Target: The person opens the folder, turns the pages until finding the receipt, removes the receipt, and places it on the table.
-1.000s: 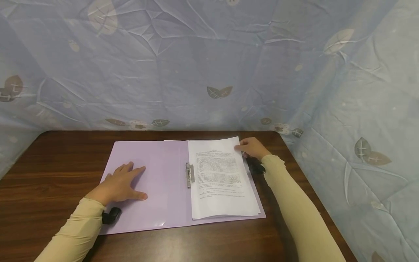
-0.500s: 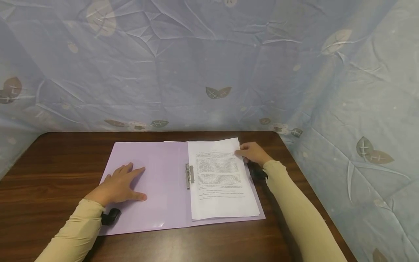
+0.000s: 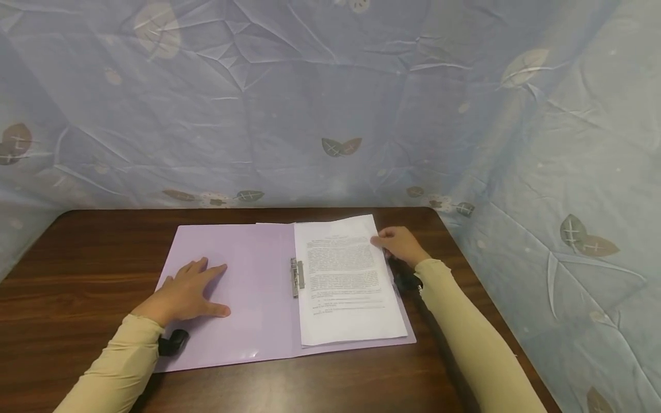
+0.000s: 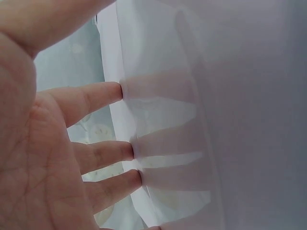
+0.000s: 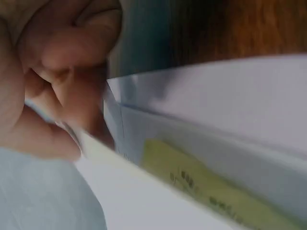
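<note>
A light purple folder (image 3: 253, 287) lies spread flat on the table, with a metal clip (image 3: 298, 278) near its spine. Printed paper sheets (image 3: 343, 327) rest on its right side. My left hand (image 3: 187, 291) rests on the left cover with fingers spread and straight; the left wrist view shows its fingertips (image 4: 125, 150) touching the glossy surface. Near the top right corner, my right hand (image 3: 403, 244) pinches the paper's edge between thumb and fingers. In the right wrist view, the held paper (image 5: 129, 191) stands lifted off what lies beneath, and a yellow printed patch (image 5: 201, 182) shows below it.
The dark wooden table (image 3: 248, 390) extends around the folder. A patterned grey-blue cloth (image 3: 310, 115) hangs behind its far edge and along the right side. Black wrist-worn devices (image 3: 172, 342) sit under both wrists.
My right hand has slid slightly down along the paper's edge, still pinching it. The left hand stays in place on the cover. The head view has shifted a little.
</note>
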`<state>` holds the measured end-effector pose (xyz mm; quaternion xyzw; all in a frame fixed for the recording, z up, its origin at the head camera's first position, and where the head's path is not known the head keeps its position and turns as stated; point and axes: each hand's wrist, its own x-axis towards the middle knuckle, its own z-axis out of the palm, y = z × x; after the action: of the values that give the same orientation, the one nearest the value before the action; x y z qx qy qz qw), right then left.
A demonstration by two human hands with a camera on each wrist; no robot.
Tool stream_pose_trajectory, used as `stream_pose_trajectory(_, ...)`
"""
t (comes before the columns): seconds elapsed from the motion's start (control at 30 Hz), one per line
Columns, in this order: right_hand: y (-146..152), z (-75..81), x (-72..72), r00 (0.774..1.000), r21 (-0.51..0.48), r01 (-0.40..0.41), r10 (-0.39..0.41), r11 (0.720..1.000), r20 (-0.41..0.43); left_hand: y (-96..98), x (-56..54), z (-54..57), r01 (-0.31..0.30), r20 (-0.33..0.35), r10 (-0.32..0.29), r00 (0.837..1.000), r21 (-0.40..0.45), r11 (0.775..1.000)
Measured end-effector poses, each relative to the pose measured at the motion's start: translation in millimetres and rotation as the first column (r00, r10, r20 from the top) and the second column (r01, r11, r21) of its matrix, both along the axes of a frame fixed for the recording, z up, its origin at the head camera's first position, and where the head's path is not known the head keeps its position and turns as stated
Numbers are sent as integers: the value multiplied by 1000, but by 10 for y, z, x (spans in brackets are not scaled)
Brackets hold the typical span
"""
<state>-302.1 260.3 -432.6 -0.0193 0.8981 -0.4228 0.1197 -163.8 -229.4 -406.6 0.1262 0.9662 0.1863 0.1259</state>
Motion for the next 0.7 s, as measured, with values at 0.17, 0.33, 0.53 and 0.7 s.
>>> stream_pose_trajectory(0.17, 74, 42, 79, 990, 5, -112, 111, 994, 93, -7, 0, -8, -3, -1, 2, 1000, -1, 1000)
stream_pose_trajectory(0.33, 150, 52, 165, 978, -5, -167, 166, 986, 125, -10, -6, -14, 1, -6, -1, 1000, -5, 1000)
stream_pose_trajectory(0.53, 127, -42, 205, 997, -59, -51, 54, 997, 63, -3, 0, 6, 2, -8, -2, 1000, -4, 1000)
stream_pose_trajectory(0.7, 134, -87, 227, 997, -98, -33, 40, 995, 66, 4, 5, 3, -1, -9, 1, 1000, -1, 1000)
